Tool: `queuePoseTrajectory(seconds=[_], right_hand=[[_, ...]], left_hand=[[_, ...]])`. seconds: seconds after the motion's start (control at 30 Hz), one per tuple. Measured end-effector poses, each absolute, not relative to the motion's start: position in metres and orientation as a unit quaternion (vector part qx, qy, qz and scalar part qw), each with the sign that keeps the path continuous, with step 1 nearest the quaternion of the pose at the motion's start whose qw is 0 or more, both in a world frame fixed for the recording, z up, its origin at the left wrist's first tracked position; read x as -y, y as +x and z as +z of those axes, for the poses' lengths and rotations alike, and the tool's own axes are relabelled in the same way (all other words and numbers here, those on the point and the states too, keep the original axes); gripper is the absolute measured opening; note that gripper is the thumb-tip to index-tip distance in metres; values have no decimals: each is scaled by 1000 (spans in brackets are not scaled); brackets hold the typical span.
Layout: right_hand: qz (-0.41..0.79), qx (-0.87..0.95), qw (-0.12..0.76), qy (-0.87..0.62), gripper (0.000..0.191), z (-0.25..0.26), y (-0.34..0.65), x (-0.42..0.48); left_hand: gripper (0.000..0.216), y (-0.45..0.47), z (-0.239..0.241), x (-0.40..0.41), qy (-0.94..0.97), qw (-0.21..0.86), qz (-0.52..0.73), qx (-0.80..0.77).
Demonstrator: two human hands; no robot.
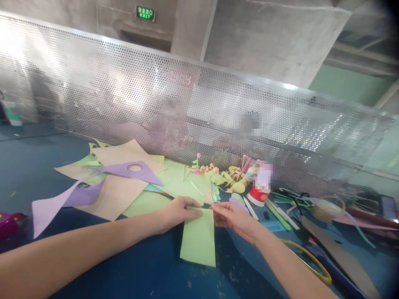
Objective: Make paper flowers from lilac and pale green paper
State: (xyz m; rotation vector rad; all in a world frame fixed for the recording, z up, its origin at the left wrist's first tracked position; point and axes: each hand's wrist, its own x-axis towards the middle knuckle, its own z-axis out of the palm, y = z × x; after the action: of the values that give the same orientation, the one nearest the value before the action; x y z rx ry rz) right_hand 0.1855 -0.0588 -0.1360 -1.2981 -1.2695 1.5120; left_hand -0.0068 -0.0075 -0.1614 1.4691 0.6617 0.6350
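A light green rectangular paper sheet (198, 241) lies on the blue table (146, 270) in front of me. My left hand (179, 212) rests on its upper left corner, fingers curled and pressing down on the top edge. My right hand (232, 218) pinches the upper right corner of the same sheet with thumb and fingers together. Both forearms reach in from the bottom of the view.
Cut paper scraps lie behind the hands: purple pieces (131, 171), tan sheets (124, 155), green sheets (174, 187). A red-and-white glue bottle (261, 189), small paper shapes (227, 176), sticks, tape roll (326, 209) and a yellow ring (311, 259) crowd the right. A perforated metal screen (199, 112) borders the table.
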Motion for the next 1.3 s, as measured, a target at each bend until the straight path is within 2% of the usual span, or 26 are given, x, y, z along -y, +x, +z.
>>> queuePoseTrajectory(seconds=[0.4, 0.8, 0.97, 1.13, 1.3], right_hand=[[604, 495, 375, -500, 30, -136, 187, 61], [468, 577, 357, -566, 33, -136, 181, 56], [422, 620, 351, -561, 32, -140, 183, 53], [420, 618, 354, -562, 34, -141, 182, 54], [434, 611, 355, -558, 36, -140, 179, 55]], left_hand=[[30, -6, -161, 9, 638, 653, 288, -290], [34, -8, -164, 8, 649, 640, 281, -300], [37, -8, -161, 8, 681, 595, 271, -329], [39, -7, -158, 9, 715, 536, 285, -347], [33, -5, -159, 9, 717, 557, 277, -315]])
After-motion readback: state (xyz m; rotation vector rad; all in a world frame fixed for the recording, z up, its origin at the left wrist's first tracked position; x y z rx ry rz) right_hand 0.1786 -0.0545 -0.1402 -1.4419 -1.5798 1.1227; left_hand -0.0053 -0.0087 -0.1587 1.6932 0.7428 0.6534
